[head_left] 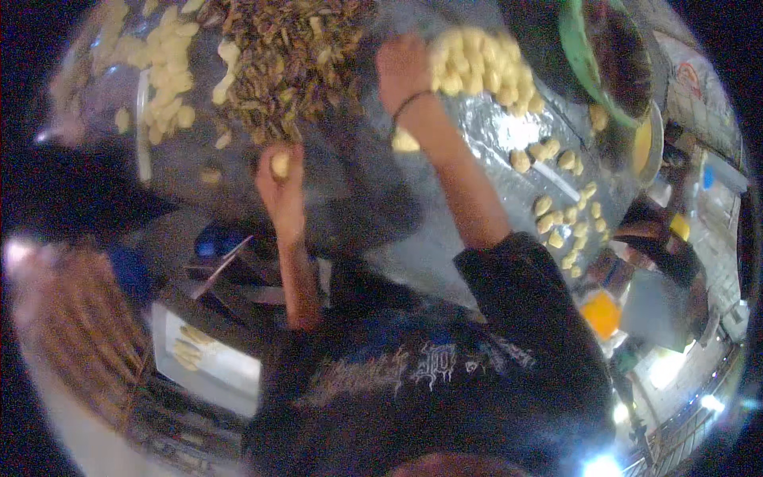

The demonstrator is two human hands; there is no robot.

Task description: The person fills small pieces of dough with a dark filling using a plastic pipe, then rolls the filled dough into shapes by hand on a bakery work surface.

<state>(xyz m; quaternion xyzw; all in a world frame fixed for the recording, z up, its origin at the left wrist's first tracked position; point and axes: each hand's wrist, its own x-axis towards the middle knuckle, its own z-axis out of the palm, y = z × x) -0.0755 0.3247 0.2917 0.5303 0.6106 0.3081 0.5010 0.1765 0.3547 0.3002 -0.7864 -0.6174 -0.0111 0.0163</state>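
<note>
So the biggest thing here is a dark, shiny work surface running across most of the upper frame. Next up is the wearer's black shirt with pale printing, filling the bottom centre. Top centre has a big messy heap of brown scraps, and a green-rimmed basin sits upper right. Pale flat pieces spread over the upper left, a pile of rounded yellowish lumps sits right of top centre, and smaller lumps are scattered mid-right. There's a white tray with a few pale strips, lower left.

Hands: the right hand is at top centre, right beside the yellowish pile. It's pretty blurry, so I can't tell what its grip is doing. The left hand, left of centre below the scraps, has its fingers closed around one pale roundish piece. Tiniest bit: a thin dark wristband on the right wrist.
</note>
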